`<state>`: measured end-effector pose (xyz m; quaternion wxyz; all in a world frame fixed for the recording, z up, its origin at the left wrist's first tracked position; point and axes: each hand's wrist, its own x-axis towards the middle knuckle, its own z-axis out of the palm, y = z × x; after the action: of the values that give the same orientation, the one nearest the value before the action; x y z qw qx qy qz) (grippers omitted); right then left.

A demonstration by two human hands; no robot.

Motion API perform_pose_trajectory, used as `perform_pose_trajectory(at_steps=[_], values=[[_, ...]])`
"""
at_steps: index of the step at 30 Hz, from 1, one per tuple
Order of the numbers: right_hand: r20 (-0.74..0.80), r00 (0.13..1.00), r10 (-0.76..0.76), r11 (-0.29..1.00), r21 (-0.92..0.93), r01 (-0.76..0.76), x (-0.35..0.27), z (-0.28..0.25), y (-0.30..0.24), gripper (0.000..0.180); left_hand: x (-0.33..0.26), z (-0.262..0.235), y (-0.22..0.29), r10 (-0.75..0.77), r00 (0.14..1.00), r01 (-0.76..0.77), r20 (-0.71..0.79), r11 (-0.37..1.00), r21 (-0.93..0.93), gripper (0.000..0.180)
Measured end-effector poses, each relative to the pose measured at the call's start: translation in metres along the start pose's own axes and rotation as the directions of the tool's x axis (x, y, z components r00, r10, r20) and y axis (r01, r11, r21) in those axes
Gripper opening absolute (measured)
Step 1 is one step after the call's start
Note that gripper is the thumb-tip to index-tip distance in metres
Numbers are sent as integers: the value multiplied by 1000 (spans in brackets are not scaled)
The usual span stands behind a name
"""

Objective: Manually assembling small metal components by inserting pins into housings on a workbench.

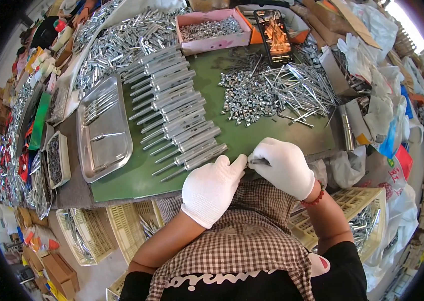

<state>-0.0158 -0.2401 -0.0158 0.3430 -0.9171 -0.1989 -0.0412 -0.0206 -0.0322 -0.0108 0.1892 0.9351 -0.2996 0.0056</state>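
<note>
Both my hands wear white knit gloves and meet at the near edge of the green tabletop (212, 70). My right hand (286, 166) is closed round a short grey metal rod (259, 161), whose end shows between thumb and fingers. The fingertips of my left hand (213, 190) are pinched together beside it; whatever they hold is hidden. Just beyond the left hand lies a long slanting row of metal sleeve anchors (179, 108) with thin rods sticking out leftward. Farther right are a heap of small shiny metal pieces (244, 98) and a pile of long nails (302, 90).
A steel tray (104, 168) with thin metal parts lies left of the row. At the back are a large heap of metal sleeves (121, 37), a pink box (182, 47) of small parts and a propped phone (274, 37). Yellow crates (129, 231) stand below the table.
</note>
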Motion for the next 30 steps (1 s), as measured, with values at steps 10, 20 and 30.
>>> perform_pose_trajectory(at_steps=[10,20,30], values=[[58,990,128,986,-112,-121,3,-10,-8,18,-2,5,0,54,998,-55,15,988,143,37],[-60,928,369,-139,983,119,25,27,-6,54,3,1,4,58,998,-63,40,987,151,35],[-125,925,358,193,979,57,24,50,-6,59,7,-3,3,57,996,-66,68,988,137,13]])
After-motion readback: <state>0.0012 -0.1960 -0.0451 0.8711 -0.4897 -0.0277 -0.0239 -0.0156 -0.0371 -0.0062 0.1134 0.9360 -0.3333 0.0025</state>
